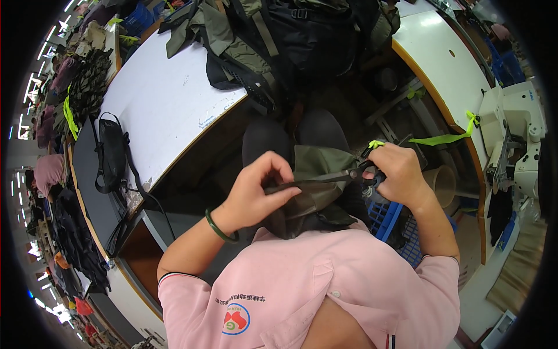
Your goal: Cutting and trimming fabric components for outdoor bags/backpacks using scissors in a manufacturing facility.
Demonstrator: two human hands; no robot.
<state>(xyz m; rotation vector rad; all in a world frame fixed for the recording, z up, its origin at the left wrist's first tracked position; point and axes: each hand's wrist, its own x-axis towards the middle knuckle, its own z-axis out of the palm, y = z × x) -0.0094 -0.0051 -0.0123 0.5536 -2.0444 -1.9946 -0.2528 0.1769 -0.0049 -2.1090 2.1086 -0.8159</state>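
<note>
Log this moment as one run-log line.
left hand: pinches olive fabric piece | right hand: holds scissors at fabric edge | blue crate beneath

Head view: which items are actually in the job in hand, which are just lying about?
In hand:
- olive fabric piece, pinched by left hand
- scissors, in right hand

Lying about:
- black bag on white table
- olive and black bags heaped
- sewing machine
- blue crate

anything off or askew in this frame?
Nothing damaged or spilled. Only oddity: a neon green strap dangles off the edge of the right-hand table. The left hand pinches olive fabric; the right hand works scissors.
</note>
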